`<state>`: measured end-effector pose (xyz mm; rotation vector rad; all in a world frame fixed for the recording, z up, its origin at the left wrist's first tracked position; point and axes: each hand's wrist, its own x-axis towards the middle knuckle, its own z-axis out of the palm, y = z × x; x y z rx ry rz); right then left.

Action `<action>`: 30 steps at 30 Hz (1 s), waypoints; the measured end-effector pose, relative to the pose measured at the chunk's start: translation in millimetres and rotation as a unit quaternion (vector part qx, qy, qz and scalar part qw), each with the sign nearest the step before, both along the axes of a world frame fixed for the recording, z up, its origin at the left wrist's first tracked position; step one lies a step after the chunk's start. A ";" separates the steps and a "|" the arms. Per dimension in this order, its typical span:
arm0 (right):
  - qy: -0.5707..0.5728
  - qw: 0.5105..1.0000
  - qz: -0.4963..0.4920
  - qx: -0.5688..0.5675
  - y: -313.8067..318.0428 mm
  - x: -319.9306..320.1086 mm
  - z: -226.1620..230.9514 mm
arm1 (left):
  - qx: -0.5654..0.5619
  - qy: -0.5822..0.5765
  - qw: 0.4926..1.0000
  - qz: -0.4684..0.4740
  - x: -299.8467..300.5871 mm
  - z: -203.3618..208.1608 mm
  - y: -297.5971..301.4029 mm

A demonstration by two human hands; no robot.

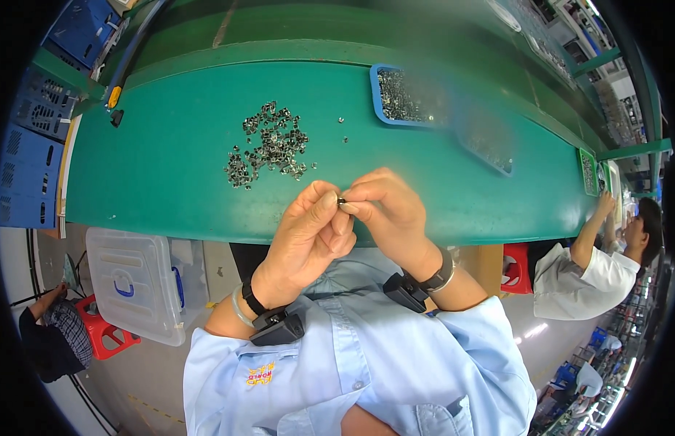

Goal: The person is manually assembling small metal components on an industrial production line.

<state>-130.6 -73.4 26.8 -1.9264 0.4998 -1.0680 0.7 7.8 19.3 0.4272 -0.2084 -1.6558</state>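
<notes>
My left hand (308,232) and my right hand (388,211) meet above the near edge of the green table (170,182). Between their fingertips they pinch one small dark metal part (341,201). Both hands are closed around it, thumbs and forefingers touching. A loose pile of several small grey metal parts (268,145) lies on the table beyond my left hand. A few stray parts (342,129) lie to the right of the pile. Each wrist carries a black device on a strap.
A blue tray (375,94) with small metal parts stands at the back, a second blue tray (490,149) to its right. A clear lidded box (134,280) sits on the floor at left beside a red stool (98,330). Another person (599,261) works at the right.
</notes>
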 end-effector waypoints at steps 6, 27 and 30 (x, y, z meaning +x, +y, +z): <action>0.010 0.999 -0.007 -0.031 1.0 2.2 0.8 | 0.004 -0.028 1.000 0.008 2.2 3.4 0.1; 0.011 0.991 -0.017 -0.136 -8.6 -7.7 -10.0 | 0.012 -0.157 0.988 -0.006 5.3 2.7 1.2; 0.072 0.987 0.009 -0.140 -15.2 -9.3 -6.9 | 0.027 -0.150 0.988 -0.011 3.5 4.7 -7.3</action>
